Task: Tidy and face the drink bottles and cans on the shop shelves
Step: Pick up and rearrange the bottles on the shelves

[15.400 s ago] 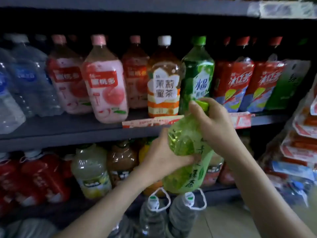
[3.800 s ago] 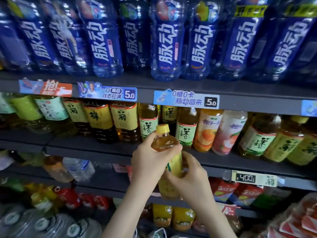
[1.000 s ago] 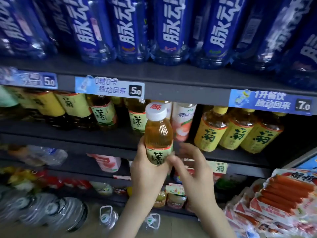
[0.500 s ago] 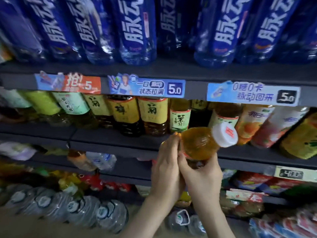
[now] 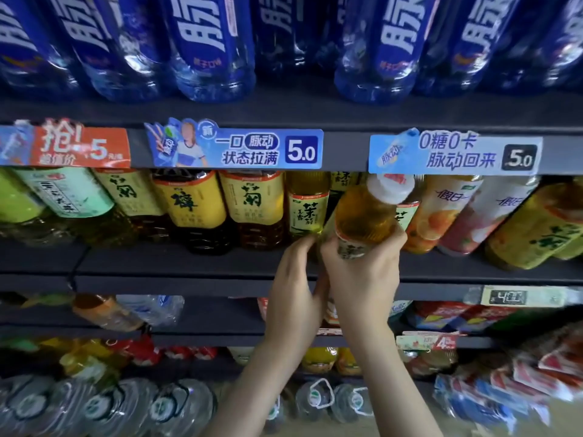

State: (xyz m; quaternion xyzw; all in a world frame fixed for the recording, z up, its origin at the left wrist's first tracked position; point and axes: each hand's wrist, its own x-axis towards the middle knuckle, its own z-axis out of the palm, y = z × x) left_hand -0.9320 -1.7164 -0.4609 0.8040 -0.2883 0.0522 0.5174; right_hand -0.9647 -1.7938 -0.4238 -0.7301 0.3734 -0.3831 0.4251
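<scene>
- The tea bottle (image 5: 362,216), amber with a white cap (image 5: 391,187), is held clear of the middle shelf (image 5: 189,269), just in front of its row. It is tilted, with the cap leaning up and to the right, close under the price strip (image 5: 454,154).
- The right hand (image 5: 362,279) is wrapped round the bottle's lower half, its fingers curled over most of the label.
- The left hand (image 5: 295,291) lies tight against the right one at the bottle's lower left, fingertips up at the level of the shelf's front edge. The base is hidden between the two hands, so I cannot tell whether this hand grips it or only steadies it.
- The step in hand looks like returning this bottle to its row with the label facing out.
- The next move calls for bringing the bottle upright and turning the label forward. The base then goes down in the slot between the green-labelled tea bottle (image 5: 307,206) and the orange juice bottle (image 5: 441,212), where a matching label shows behind. The cap must pass under the price strip without knocking it.
- Yellow-labelled bottles (image 5: 252,200) stand to the left, and the blue bottles (image 5: 214,42) line the shelf above.
- One shelf down, a brown bottle (image 5: 104,310) seems to lie on its side, so more tidying probably remains.
</scene>
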